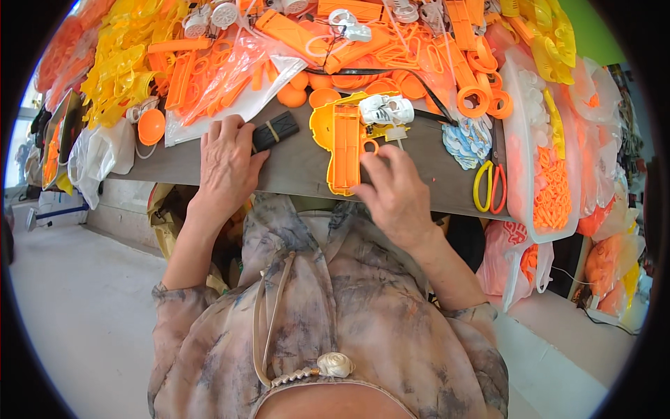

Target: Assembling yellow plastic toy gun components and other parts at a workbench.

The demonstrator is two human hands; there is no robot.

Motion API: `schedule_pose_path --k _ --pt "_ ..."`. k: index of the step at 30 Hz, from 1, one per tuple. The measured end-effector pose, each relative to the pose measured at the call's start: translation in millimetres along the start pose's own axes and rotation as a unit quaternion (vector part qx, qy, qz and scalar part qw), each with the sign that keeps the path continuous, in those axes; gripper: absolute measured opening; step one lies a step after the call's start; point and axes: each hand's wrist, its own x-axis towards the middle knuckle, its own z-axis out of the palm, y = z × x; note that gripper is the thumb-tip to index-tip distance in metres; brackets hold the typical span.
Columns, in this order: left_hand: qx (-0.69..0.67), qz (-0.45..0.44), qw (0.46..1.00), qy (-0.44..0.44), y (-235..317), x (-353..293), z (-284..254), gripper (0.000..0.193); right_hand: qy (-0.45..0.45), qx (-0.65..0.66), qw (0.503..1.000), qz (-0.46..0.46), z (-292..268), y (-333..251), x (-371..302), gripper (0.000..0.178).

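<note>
My left hand (227, 157) rests on the table with its fingers bent and thumb spread, against the end of a dark rectangular block (276, 131) with a band around it. In front of my right hand (398, 192) lies a yellow plastic shell half (323, 114). It holds an orange ribbed tray (346, 148) and a white gearbox (386, 109) at its upper right. The bent index finger of my right hand meets a small orange ring (370, 145) beside the tray. My right thumb is near the shell's lower edge; the fingers partly cover the ring.
Orange parts (370, 52) are heaped along the back, yellow shells (125, 63) at far left. To the right lie blue-white stickers (467, 142), scissors (490, 186) with yellow and red handles, and a clear bin (518, 140) of small parts. A white bag (101, 155) sits left.
</note>
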Motion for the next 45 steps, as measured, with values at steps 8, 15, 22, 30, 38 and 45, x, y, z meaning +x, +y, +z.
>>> schedule_pose_path --k 8,15,22,30,38,45 --pt "-0.301 -0.135 0.939 0.098 17.2 -4.9 5.8 0.046 -0.094 -0.025 0.995 0.006 15.3 -4.6 0.8 0.062" --pt "-0.795 -0.163 0.584 0.023 49.6 69.9 -1.5 0.034 -0.073 -0.001 0.996 -0.054 17.3 7.8 -1.5 0.056" --pt "-0.774 -0.081 0.628 -0.031 54.5 94.7 32.0 0.033 -0.084 0.006 0.994 -0.067 13.6 7.4 -4.7 0.052" --pt "-0.659 -0.047 0.75 0.016 61.9 89.7 34.7 0.038 -0.079 0.014 0.995 -0.067 13.5 7.7 -5.1 0.053" --pt "-0.62 0.02 0.782 0.06 58.1 77.7 49.7 0.042 -0.058 0.047 0.996 -0.056 16.0 5.2 -6.8 0.053" --pt "-0.642 0.016 0.763 0.076 63.8 75.9 46.7 0.047 -0.009 0.022 0.998 -0.066 22.9 2.6 -10.6 0.052"
